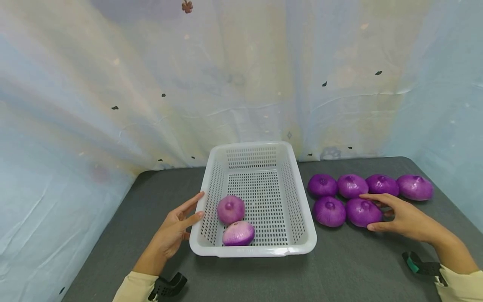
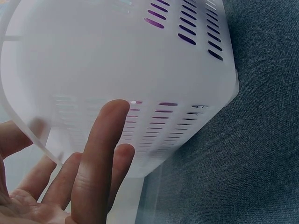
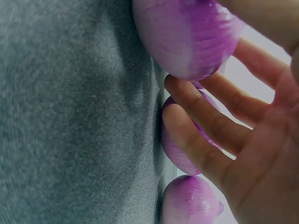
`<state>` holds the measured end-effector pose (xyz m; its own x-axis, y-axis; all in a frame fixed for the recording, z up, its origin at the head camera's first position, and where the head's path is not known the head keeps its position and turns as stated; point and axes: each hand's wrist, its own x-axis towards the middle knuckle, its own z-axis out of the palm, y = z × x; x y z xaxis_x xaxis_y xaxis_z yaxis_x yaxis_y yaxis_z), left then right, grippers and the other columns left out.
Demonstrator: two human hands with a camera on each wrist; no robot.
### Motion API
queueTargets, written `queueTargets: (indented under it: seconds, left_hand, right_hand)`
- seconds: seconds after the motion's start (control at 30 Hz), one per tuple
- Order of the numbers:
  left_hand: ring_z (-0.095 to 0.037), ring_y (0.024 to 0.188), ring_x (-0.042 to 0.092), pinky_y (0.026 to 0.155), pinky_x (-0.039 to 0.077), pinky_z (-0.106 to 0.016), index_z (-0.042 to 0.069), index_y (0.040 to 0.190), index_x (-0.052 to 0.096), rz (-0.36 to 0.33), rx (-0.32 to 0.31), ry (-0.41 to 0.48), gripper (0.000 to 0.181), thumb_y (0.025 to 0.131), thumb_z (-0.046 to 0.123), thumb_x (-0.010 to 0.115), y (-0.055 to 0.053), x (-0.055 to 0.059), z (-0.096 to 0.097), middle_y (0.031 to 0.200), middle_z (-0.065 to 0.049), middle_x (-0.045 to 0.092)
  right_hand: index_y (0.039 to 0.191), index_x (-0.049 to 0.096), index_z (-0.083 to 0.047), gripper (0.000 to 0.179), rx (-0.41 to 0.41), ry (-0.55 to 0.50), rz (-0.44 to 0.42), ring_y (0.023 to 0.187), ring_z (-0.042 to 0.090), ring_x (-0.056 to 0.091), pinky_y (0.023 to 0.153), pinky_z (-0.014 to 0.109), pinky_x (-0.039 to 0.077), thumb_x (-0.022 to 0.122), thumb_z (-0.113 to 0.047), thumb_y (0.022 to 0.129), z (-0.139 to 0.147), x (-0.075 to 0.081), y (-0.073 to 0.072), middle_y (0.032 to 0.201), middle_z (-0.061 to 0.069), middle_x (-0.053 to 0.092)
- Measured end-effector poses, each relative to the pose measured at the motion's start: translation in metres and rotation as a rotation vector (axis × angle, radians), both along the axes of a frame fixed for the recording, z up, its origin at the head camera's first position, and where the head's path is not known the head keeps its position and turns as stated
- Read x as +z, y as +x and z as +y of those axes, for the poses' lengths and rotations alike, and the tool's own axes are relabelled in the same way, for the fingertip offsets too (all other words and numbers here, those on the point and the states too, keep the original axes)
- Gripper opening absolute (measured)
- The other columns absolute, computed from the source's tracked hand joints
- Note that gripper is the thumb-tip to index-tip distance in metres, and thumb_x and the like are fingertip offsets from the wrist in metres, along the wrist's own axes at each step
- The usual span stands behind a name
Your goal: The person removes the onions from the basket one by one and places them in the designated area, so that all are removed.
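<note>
A white perforated basket (image 1: 260, 251) stands mid-table with two purple onions in its near left part: one rounder onion (image 1: 230, 209) and a paler onion (image 1: 238, 233) against the near wall. At the basket's left rim, my left hand (image 1: 174, 228) touches with thumb and index finger; the left wrist view shows its other fingers (image 2: 96, 163) outside the wall. On the right, my right hand (image 1: 405, 218) holds a purple onion (image 1: 364, 212) between thumb and fingers, at the right end of the front row. Beside it lies another onion (image 1: 329, 212).
Behind the front pair, several purple onions (image 1: 382, 185) form a back row on the dark grey table (image 1: 264, 281). A pale patterned curtain (image 1: 241, 84) hangs along the table's far edge and sides. Dark straps (image 1: 170, 285) are on both wrists.
</note>
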<state>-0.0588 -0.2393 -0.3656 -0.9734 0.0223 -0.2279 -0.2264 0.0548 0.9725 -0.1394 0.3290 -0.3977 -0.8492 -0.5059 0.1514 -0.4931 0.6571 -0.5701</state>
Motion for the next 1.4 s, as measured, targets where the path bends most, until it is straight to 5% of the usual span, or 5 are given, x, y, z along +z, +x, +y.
queueTargets:
  seconds: [0.63,0.93,1.1,1.27,1.4]
  left_hand:
    - [-0.021,0.112,0.063,0.079,0.06,-0.05,0.028,0.153,0.039,0.002,-0.013,0.012,0.065,0.096,0.021,0.068,0.001,0.0,0.0,0.16,-0.005,0.032]
    - [-0.022,0.113,0.063,0.08,0.06,-0.05,0.028,0.153,0.039,0.001,-0.011,0.002,0.065,0.096,0.021,0.068,0.001,0.001,0.001,0.16,-0.004,0.032]
    - [-0.023,0.113,0.063,0.08,0.06,-0.05,0.029,0.153,0.039,-0.003,-0.019,0.003,0.065,0.096,0.022,0.068,0.001,0.001,0.002,0.16,-0.004,0.032]
    - [-0.024,0.115,0.063,0.079,0.06,-0.05,0.03,0.153,0.04,0.0,-0.013,-0.002,0.064,0.096,0.022,0.068,0.001,0.001,0.002,0.16,-0.004,0.032]
    - [-0.023,0.114,0.063,0.079,0.06,-0.051,0.029,0.153,0.04,0.004,-0.004,-0.003,0.064,0.096,0.022,0.068,0.002,0.001,0.001,0.16,-0.004,0.032]
  right_hand:
    - [0.142,0.051,-0.011,0.077,-0.04,0.028,-0.007,0.104,-0.022,0.04,0.073,0.024,0.052,0.087,-0.025,0.076,0.005,0.007,0.003,0.137,0.019,0.05]
    - [0.144,0.051,-0.018,0.079,-0.081,0.039,0.046,0.107,-0.026,0.04,0.076,0.019,0.05,0.088,-0.03,0.075,0.003,0.026,0.005,0.133,-0.024,0.045]
    - [0.144,0.052,-0.022,0.078,-0.062,0.054,0.057,0.108,-0.023,0.043,0.08,0.012,0.047,0.087,-0.032,0.076,-0.003,0.035,0.004,0.131,-0.024,0.051]
    - [0.144,0.052,-0.023,0.074,-0.034,0.035,0.046,0.109,-0.022,0.045,0.083,0.009,0.045,0.085,-0.03,0.078,-0.012,0.042,0.001,0.128,-0.038,0.046]
    - [0.145,0.05,-0.028,0.072,-0.003,0.036,0.024,0.11,-0.014,0.052,0.085,0.016,0.05,0.083,-0.032,0.081,-0.03,0.053,-0.002,0.134,-0.025,0.053]
